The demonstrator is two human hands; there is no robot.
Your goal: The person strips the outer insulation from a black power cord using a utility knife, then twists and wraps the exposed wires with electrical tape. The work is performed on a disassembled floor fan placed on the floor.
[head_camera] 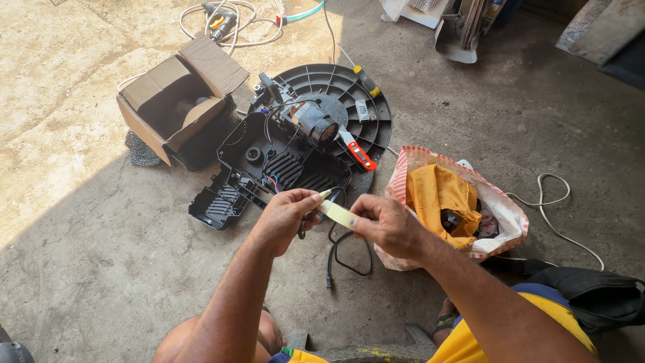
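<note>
At the far left an open cardboard box point(176, 101) sits on the concrete floor point(80, 255), its flaps up, with a scrap of grey mesh point(140, 149) tucked against its lower left corner. Behind it a coil of white cable point(228, 30) lies with a small tool on top. Just right of the box is a black plastic housing point(265, 171), opened up, its ribbed panel and small wires showing; it overlaps a round black ribbed disc point(349, 94) that carries a motor point(312, 121). A red-handled cutter point(361, 156) rests on the disc's lower edge and a yellow-tipped screwdriver point(363, 77) leans on its top rim.

In front of the housing, the left hand point(285, 216) and right hand point(384, 225) each pinch 1 end of a short strip of pale yellow tape point(337, 214), stretched slanting between them, thumb and forefinger closed on it. A black cord point(346, 252) loops on the floor beneath the hands.

Right of the hands, touching the right wrist's side, stands a striped plastic bag point(497, 208) holding yellow cloth point(443, 195). A thin white wire point(554, 208) curls beyond it, and a dark cloth point(591, 292) lies by the person's knee.

Bare floor opens at the lower left and upper right; the middle is crowded.
</note>
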